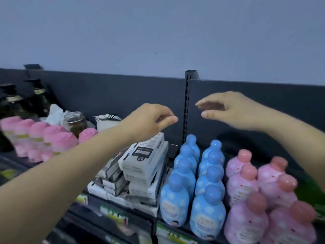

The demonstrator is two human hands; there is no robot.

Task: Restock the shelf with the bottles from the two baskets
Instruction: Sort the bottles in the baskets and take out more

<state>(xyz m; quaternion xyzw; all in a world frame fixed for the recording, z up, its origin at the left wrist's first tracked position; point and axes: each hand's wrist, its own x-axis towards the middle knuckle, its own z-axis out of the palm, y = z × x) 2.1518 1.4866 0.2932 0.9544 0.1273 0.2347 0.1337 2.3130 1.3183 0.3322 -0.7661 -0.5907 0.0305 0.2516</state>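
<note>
Fingers (171,120) of our left hand (149,120) and right hand (235,110) hang loosely curled, empty; upright blue bottles (210,173) stand below, between them.

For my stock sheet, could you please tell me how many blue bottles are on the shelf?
8 blue bottles: two rows of four running front to back, between the white boxes and the pink bottles; others may be hidden.

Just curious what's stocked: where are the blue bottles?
In the head view, the blue bottles stand in two rows on the shelf, right of centre, between the stacked white boxes on their left and the pink bottles on their right.
</note>
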